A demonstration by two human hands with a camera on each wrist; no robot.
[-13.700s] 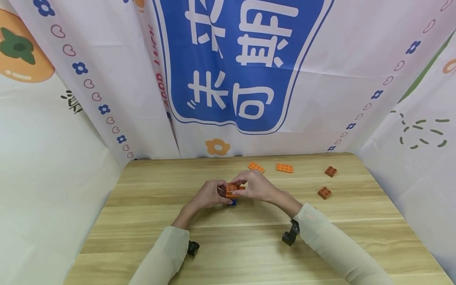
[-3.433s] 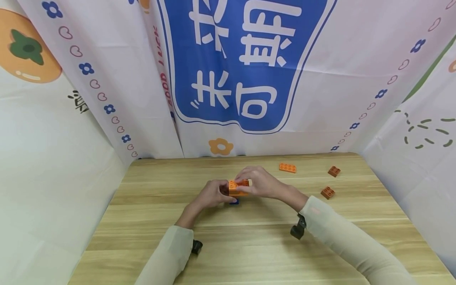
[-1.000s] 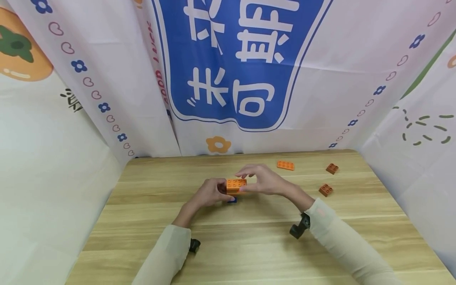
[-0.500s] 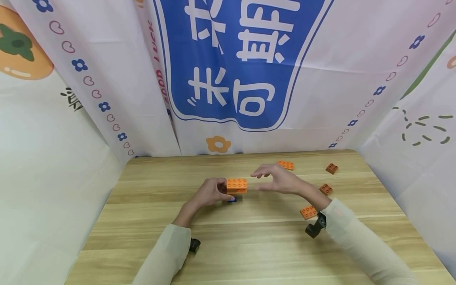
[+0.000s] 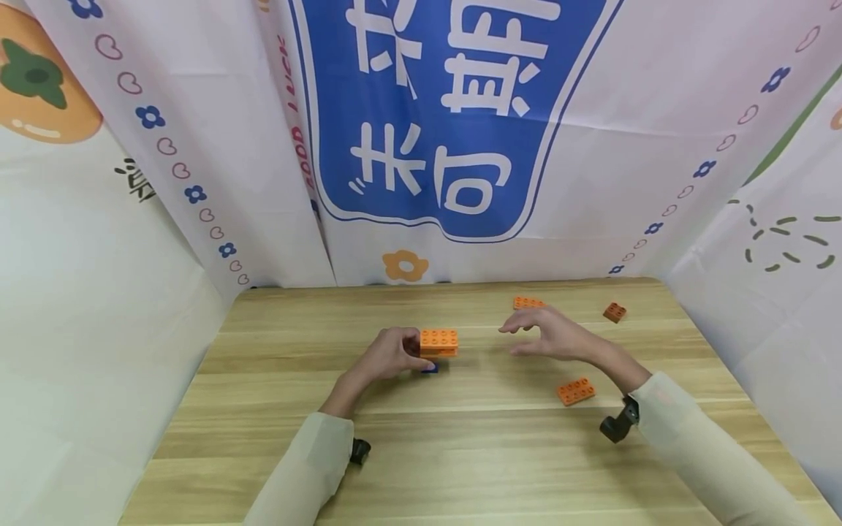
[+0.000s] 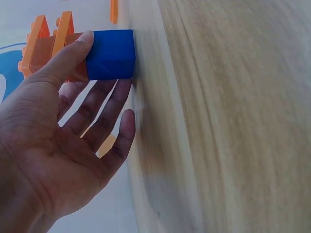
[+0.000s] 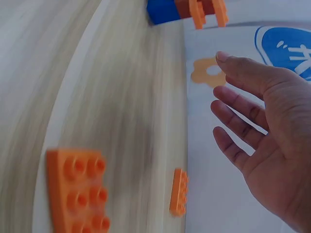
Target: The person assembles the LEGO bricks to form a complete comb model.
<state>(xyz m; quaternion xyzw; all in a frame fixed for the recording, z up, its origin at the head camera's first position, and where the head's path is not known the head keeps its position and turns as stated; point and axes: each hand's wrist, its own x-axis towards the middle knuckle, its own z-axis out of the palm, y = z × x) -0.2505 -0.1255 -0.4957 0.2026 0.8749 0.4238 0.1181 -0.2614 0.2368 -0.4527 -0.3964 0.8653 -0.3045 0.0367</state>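
While the left hand [image 5: 389,356] grips a blue-based, orange-and-brown brick tower [image 5: 438,339], the right hand [image 5: 551,334] hovers, thumb and fingers apart.

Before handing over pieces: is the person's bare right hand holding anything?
No, the bare right hand hovers above the pale wooden table, gripping nothing.

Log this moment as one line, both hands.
left hand: holds brick stack | right hand: empty, apart from stack | nearer orange brick: loose on table
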